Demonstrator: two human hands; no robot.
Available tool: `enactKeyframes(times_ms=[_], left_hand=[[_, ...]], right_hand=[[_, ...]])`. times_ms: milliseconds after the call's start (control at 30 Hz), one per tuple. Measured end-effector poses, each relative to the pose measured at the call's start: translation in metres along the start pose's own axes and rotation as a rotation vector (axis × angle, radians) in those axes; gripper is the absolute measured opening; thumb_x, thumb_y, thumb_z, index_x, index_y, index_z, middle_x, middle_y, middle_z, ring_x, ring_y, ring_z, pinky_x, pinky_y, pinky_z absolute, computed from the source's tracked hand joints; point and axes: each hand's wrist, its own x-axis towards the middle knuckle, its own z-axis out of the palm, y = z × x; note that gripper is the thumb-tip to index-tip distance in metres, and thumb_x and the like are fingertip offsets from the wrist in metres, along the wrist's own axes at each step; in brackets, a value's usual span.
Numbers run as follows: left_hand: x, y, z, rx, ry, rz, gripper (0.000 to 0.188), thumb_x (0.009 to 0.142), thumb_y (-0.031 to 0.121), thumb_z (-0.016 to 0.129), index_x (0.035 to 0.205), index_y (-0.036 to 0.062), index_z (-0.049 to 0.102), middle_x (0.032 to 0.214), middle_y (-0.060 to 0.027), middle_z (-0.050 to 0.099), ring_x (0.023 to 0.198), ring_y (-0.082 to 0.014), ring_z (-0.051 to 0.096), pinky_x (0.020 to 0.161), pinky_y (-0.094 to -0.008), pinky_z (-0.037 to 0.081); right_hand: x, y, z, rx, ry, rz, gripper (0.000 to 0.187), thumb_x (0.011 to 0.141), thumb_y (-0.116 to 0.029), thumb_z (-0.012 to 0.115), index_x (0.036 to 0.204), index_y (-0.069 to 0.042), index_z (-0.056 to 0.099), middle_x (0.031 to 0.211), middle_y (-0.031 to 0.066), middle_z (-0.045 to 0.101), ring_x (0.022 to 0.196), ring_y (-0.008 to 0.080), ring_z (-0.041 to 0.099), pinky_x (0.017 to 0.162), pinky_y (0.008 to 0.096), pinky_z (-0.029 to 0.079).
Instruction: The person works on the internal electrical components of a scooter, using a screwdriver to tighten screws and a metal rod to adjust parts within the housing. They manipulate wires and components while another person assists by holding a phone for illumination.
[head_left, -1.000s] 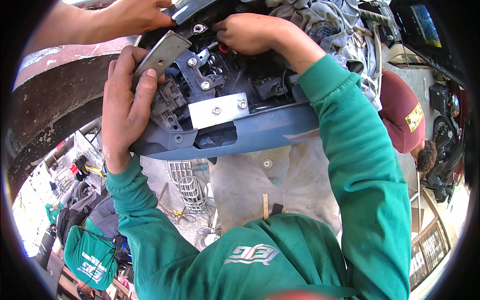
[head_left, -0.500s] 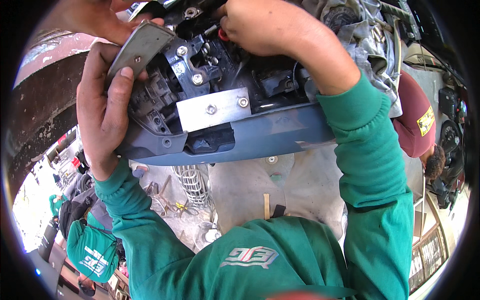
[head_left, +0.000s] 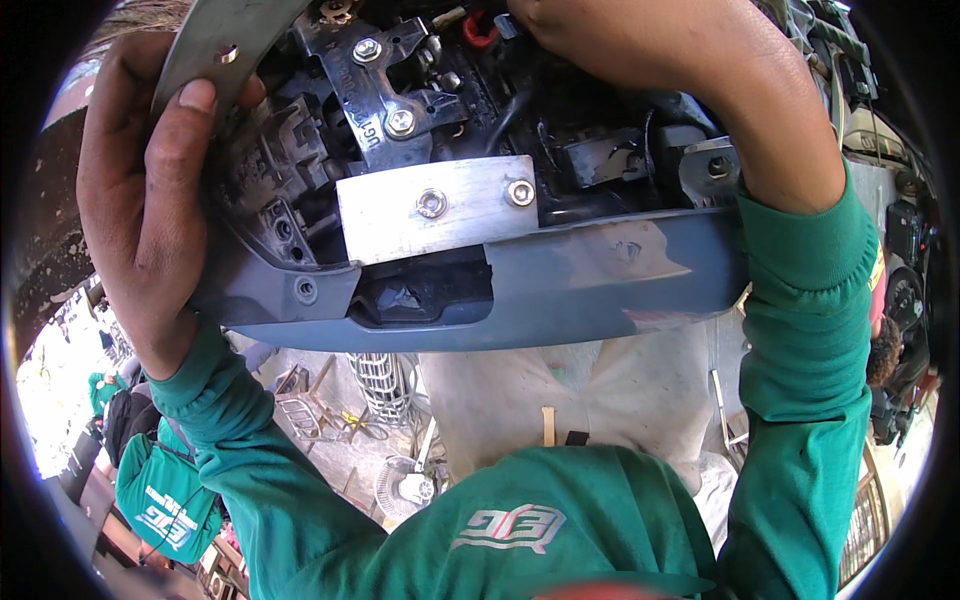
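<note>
My left hand (head_left: pixel 145 210) pinches a flat grey metal plate (head_left: pixel 232 30) with a hole through it, the thumb pressed on its face. At the top edge my right hand (head_left: pixel 620 35) reaches in over the dark machine parts; its fingers are cut off by the frame. A red ring-like part (head_left: pixel 480 35) lies beside it. Between the hands is a black bracket (head_left: pixel 358 95) fastened with two bolts. Nearer to me, a bright silver plate (head_left: pixel 385 215) carries two bolts and overlaps the upper edge of a curved blue-grey body panel (head_left: pixel 590 265).
Below the panel, a white fan (head_left: pixel 400 488) and a wire-frame basket (head_left: pixel 380 385) stand on the floor. At the lower left is a person in a green shirt (head_left: pixel 165 490); another person's head (head_left: pixel 884 352) shows at the right. Motorcycles (head_left: pixel 905 270) are parked at the far right.
My view has come closer to the machine. My left hand, still gripping the plate, sits farther left and higher. Another person's hand at the upper left is out of view; my right fingers are now hidden.
</note>
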Motion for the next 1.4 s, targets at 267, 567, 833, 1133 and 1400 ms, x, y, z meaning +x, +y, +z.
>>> enactKeyframes(times_ms=[267,567,833,1133,1400], left_hand=[[-0.010,0.004,-0.007,0.149,0.050,0.048,0.027,0.108,0.013,0.053,0.130,-0.0022,0.052,0.112,-0.0115,0.068,0.106,-0.0177,0.067,0.095,-0.0315,0.053],[-0.005,0.012,0.005,0.137,0.116,0.107,0.020,0.105,0.017,0.056,0.114,-0.0004,0.056,0.093,-0.0119,0.073,0.086,-0.0149,0.069,0.081,-0.0297,0.053],[-0.029,0.025,-0.003,-0.104,0.218,0.004,0.018,0.104,0.011,0.057,0.117,-0.0019,0.054,0.101,-0.0134,0.069,0.091,-0.0149,0.063,0.081,-0.0320,0.051],[-0.065,0.071,0.016,-0.166,-0.096,0.277,0.035,0.091,0.014,0.068,0.120,-0.0033,0.059,0.120,-0.0199,0.062,0.113,-0.0344,0.059,0.097,-0.0453,0.049],[0.008,-0.065,-0.101,-0.264,-0.059,0.173,0.020,0.094,0.020,0.071,0.097,0.0001,0.069,0.088,-0.0134,0.069,0.079,-0.0249,0.065,0.073,-0.0359,0.052]], right_hand=[[0.014,-0.007,0.007,0.164,0.055,0.088,0.033,0.094,-0.008,0.052,0.120,-0.002,0.072,0.090,0.0237,0.073,0.088,0.0411,0.072,0.082,0.0467,0.057],[0.003,-0.002,0.025,0.217,0.128,0.174,0.047,0.094,-0.008,0.055,0.140,-0.015,0.063,0.092,0.0268,0.070,0.085,0.0446,0.068,0.080,0.0485,0.055],[-0.007,-0.013,0.019,0.488,0.254,0.352,0.045,0.100,-0.008,0.051,0.144,-0.014,0.058,0.095,0.0274,0.068,0.084,0.0395,0.067,0.079,0.0432,0.054],[-0.046,-0.219,-0.007,1.389,0.829,0.628,0.059,0.104,-0.053,0.049,0.126,0.001,0.058,0.100,0.0036,0.053,0.092,0.0149,0.053,0.085,0.0293,0.043],[-0.001,-0.218,0.001,1.546,1.378,0.656,0.039,0.110,-0.041,0.039,0.089,-0.009,0.049,0.083,0.0042,0.043,0.069,0.0183,0.046,0.059,0.0371,0.045]])
